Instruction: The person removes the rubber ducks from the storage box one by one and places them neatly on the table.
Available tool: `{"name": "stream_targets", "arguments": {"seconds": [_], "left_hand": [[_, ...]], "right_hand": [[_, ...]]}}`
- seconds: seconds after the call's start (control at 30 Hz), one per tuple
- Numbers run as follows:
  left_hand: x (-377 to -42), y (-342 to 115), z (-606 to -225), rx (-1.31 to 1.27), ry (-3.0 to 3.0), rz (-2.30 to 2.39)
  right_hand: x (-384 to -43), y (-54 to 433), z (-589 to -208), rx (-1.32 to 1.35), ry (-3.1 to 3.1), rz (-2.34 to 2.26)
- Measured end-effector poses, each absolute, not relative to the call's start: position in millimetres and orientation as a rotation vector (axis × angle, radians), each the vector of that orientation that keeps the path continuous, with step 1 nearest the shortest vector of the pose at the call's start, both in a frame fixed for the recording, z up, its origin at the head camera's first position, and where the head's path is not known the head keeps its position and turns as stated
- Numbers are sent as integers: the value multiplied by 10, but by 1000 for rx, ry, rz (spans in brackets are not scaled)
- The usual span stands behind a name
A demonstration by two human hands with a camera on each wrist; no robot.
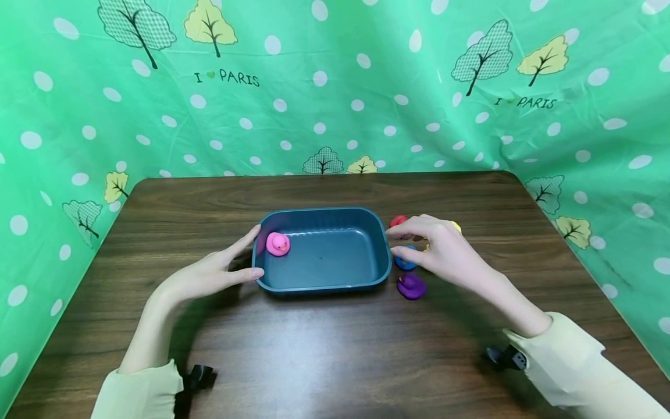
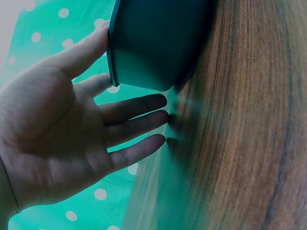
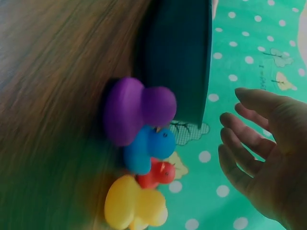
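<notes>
A dark blue rectangular tub (image 1: pixel 324 286) stands in the middle of the table, a pink rubber duck (image 1: pixel 277 244) at its left end. My left hand (image 1: pixel 206 274) is at that end, thumb and forefinger spread against the rim; the left wrist view shows its other fingers extended below. Beyond the tub's right end, my right hand (image 1: pixel 445 247) hovers with loosely bent fingers and nothing between them. Under and around it are a purple duck (image 3: pixel 124 110), a blue duck (image 3: pixel 139 151), a red duck (image 3: pixel 156 173) and a yellow duck (image 3: pixel 122 201), partly hidden by the hand in the head view.
The brown wood-grain table (image 1: pixel 314 355) reaches back to a green dotted curtain (image 1: pixel 335 87) with printed trees. Small black devices are at both wrists, one near the left cuff (image 1: pixel 201 377) and one near the right cuff (image 1: pixel 505 357).
</notes>
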State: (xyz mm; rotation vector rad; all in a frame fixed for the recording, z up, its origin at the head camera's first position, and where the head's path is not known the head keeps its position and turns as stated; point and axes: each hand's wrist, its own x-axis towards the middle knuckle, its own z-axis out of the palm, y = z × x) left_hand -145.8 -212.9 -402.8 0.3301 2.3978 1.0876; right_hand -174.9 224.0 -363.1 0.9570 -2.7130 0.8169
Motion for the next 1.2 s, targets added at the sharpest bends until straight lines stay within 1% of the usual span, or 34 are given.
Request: {"name": "stream_targets", "arguments": {"seconds": [0.77, 1.2], "left_hand": [[-1457, -2132, -4033, 331, 2399, 1099], [-1480, -2135, -4030, 361, 2428, 1089]], "right_hand": [[-1881, 1587, -3548, 914, -2742, 1033], [-1970, 1215, -3575, 999, -2745, 1079]]}}
